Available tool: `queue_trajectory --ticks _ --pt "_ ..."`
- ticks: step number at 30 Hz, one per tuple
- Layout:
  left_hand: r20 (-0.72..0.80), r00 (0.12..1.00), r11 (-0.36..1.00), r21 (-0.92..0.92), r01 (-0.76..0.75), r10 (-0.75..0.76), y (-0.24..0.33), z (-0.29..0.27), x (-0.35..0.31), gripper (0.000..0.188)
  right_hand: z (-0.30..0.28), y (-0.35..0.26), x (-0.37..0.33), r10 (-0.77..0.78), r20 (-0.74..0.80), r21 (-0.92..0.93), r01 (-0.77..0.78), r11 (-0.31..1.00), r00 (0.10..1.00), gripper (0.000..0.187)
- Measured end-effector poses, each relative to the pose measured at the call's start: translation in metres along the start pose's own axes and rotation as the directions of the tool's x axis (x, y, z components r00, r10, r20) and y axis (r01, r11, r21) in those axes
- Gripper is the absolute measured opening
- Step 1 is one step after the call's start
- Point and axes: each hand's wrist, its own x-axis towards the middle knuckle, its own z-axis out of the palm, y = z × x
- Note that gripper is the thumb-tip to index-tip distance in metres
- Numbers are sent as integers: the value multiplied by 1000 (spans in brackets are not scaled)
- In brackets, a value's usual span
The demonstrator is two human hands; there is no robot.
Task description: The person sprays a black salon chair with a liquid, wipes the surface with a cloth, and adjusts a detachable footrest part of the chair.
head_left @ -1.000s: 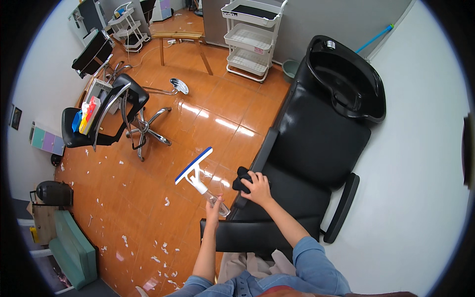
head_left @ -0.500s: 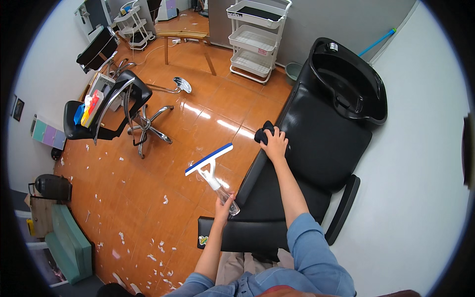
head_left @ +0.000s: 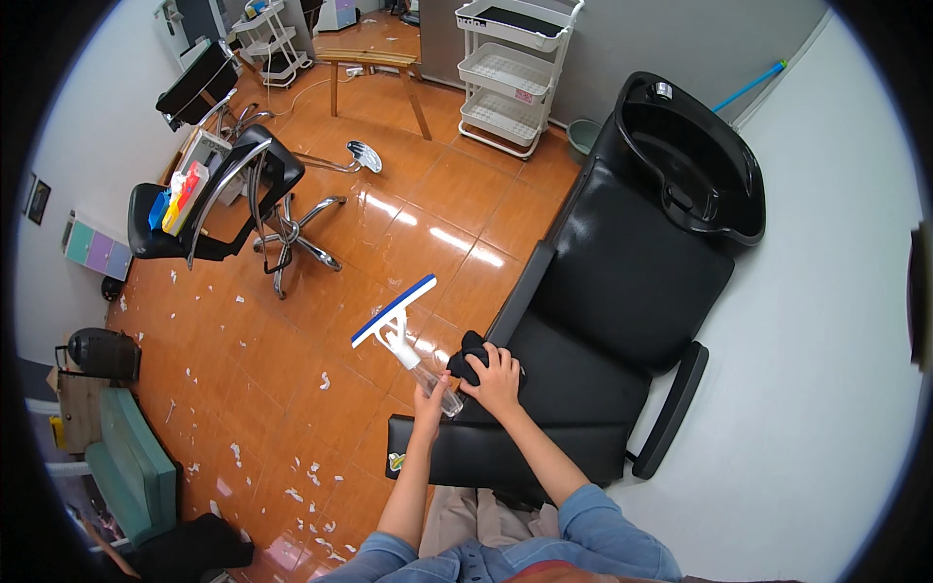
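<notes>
My left hand (head_left: 430, 400) is closed around the clear bottle of a spray squeegee (head_left: 408, 357), whose white head and blue blade point up and left over the floor. My right hand (head_left: 496, 381) grips a bunched black cloth (head_left: 470, 356) on the near left armrest side of a black shampoo chair (head_left: 583, 364). The two hands are close together, the cloth just right of the bottle. At the chair's far end is a glossy black wash basin (head_left: 714, 199) with a chrome fitting. Part of the cloth is hidden under my fingers.
A white three-tier trolley (head_left: 510, 92) stands beyond the chair, with a grey-green bucket (head_left: 582, 139) beside it. At left is a black salon chair (head_left: 228, 209) bearing colourful packages. White scraps (head_left: 301, 497) litter the orange tiled floor. A green bench (head_left: 134, 466) sits lower left.
My right hand has slid the black cloth toward me along the chair's left side, ending near the bottle. The spray squeegee has shifted slightly left. A dark shape has come into the lower left.
</notes>
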Motion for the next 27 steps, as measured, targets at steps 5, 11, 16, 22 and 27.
queue_trajectory --ticks 5,11,16,22,27 --pt "27 1000 1000 14 -11 11 -8 5 6 28 5 30 40 89 -85 -80 -96 992 992 47" --pt "76 997 999 40 -1 -2 -7 16 11 28 1 86 110 128 -139 -170 -151 974 982 45" --pt "70 997 997 69 -40 35 -4 19 12 32 -8 118 158 206 -135 -212 -232 949 969 46" --pt "73 997 998 50 -34 31 -1 14 8 30 -13 123 178 369 -30 -241 -365 899 929 51" --pt "59 998 998 59 -20 17 4 -1 -1 27 -15 111 159 363 -36 -245 -360 900 931 48"
